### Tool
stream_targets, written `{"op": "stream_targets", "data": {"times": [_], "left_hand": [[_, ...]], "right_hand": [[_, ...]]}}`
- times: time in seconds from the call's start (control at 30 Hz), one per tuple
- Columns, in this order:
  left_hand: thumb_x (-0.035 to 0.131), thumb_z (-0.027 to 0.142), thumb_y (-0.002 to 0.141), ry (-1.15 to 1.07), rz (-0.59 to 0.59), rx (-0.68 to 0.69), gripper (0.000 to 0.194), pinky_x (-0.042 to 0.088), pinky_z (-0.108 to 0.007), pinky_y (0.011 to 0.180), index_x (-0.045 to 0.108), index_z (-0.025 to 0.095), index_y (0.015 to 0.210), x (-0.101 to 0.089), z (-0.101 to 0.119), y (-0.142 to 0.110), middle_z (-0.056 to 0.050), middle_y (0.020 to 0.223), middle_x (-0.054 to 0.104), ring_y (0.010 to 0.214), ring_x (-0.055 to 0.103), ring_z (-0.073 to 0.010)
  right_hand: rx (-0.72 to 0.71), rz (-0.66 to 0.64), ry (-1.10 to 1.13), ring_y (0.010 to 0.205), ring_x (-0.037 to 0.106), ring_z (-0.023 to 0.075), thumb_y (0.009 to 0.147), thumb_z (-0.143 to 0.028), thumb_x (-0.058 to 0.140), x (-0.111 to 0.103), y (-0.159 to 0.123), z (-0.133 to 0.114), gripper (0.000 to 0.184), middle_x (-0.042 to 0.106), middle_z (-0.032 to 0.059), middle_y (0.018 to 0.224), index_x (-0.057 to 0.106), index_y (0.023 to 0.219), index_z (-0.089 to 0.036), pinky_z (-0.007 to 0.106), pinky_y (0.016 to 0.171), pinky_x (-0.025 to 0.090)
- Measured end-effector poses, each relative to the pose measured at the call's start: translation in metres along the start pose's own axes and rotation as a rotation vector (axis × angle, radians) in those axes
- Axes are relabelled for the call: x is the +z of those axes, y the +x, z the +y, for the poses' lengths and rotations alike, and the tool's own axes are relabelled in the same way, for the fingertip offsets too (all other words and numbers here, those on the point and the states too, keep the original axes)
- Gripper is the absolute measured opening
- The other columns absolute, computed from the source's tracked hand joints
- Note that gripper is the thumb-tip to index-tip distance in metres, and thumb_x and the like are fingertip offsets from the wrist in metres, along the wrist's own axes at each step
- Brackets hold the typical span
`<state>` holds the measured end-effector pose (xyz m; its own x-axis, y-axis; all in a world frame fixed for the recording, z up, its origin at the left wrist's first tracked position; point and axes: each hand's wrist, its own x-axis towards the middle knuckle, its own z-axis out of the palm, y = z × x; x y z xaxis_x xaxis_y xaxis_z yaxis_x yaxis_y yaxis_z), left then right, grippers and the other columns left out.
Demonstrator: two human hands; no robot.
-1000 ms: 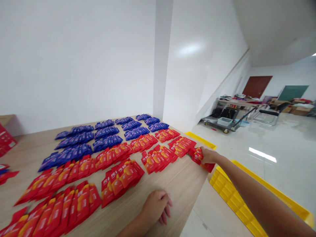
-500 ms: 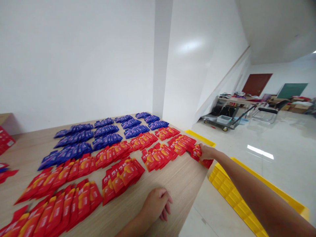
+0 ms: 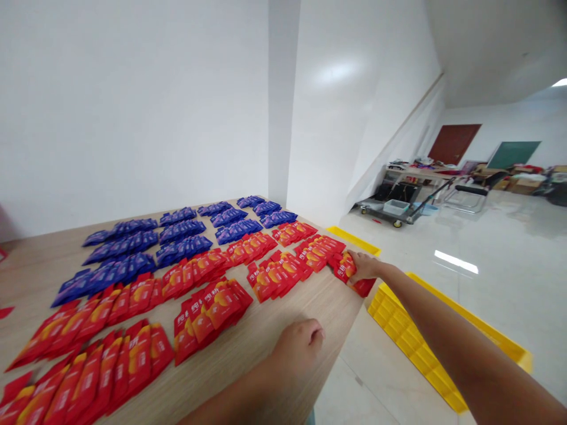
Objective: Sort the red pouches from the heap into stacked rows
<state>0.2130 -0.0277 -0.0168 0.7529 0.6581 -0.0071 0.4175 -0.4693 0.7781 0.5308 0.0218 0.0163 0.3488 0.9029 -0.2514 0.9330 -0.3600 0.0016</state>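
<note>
At the table's far right corner my right hand (image 3: 364,267) is closed on red packets (image 3: 344,268), its fingers over their right side. The packets lie at the edge, just beside a fanned group of red packets (image 3: 319,252). My left hand (image 3: 301,342) is over the near part of the wooden table (image 3: 274,321), curled into a loose fist and slightly blurred; nothing shows in it. To its left are more fanned red packets (image 3: 212,310). Rows of blue packets (image 3: 183,251) lie farther back towards the wall.
A yellow crate (image 3: 425,330) stands on the floor right of the table, below my right forearm. Another yellow edge (image 3: 354,241) shows beyond the table corner. Farther off are a flatbed trolley (image 3: 394,212) and a chair (image 3: 472,192). A white wall (image 3: 133,118) borders the table's back.
My left hand has moved a little right and forward and curled tighter. My right hand stays on the red packets at the corner. The view has turned slightly to the right.
</note>
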Motion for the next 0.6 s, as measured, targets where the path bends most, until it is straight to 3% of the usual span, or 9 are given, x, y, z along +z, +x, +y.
{"op": "stream_targets", "data": {"times": [0.13,0.27,0.37,0.47,0.6], "left_hand": [[0.040,0.019,0.084,0.141,0.106,0.180,0.030,0.044,-0.033,0.093,0.060,0.018,0.107,0.016,0.016,0.029,-0.009,0.112,0.062,0.104,0.057,-0.0198],[0.042,0.024,0.086,0.361,0.142,0.269,0.051,0.030,-0.037,0.110,0.039,0.016,0.137,0.045,0.026,0.073,-0.011,0.146,0.038,0.134,0.033,-0.0231],[0.043,0.029,0.087,0.521,0.142,0.259,0.061,0.029,-0.041,0.110,0.027,0.009,0.143,0.067,0.028,0.104,-0.016,0.151,0.027,0.140,0.023,-0.0268],[0.051,0.031,0.085,0.591,0.171,0.181,0.064,0.037,-0.039,0.105,0.031,0.006,0.141,0.081,0.028,0.122,-0.020,0.149,0.030,0.135,0.033,-0.0285],[0.055,0.036,0.084,0.584,0.248,0.167,0.064,0.041,-0.038,0.102,0.036,0.009,0.139,0.082,0.028,0.130,-0.018,0.141,0.043,0.127,0.043,-0.0276]], "right_hand": [[-0.013,-0.031,-0.002,0.132,0.031,0.0413,0.048,-0.063,0.073,0.001,0.008,0.005,0.127,0.033,0.0250,0.143,0.011,0.148,-0.015,0.056,0.100,0.031],[-0.023,-0.025,-0.011,0.132,0.030,0.0413,0.053,-0.070,0.067,0.002,0.011,0.006,0.126,0.032,0.0256,0.144,0.007,0.148,-0.015,0.057,0.100,0.030],[-0.033,0.008,-0.017,0.133,0.029,0.0421,0.059,-0.073,0.061,0.005,0.011,0.007,0.117,0.031,0.0242,0.145,0.009,0.148,-0.018,0.060,0.099,0.029],[-0.049,0.068,-0.011,0.131,0.033,0.0420,0.065,-0.075,0.054,0.011,0.010,0.007,0.106,0.031,0.0211,0.146,0.014,0.148,-0.022,0.061,0.098,0.031],[-0.041,0.186,0.023,0.129,0.039,0.0366,0.079,-0.073,0.035,0.018,0.010,0.009,0.088,0.034,0.0180,0.145,0.014,0.147,-0.022,0.054,0.098,0.034]]}}
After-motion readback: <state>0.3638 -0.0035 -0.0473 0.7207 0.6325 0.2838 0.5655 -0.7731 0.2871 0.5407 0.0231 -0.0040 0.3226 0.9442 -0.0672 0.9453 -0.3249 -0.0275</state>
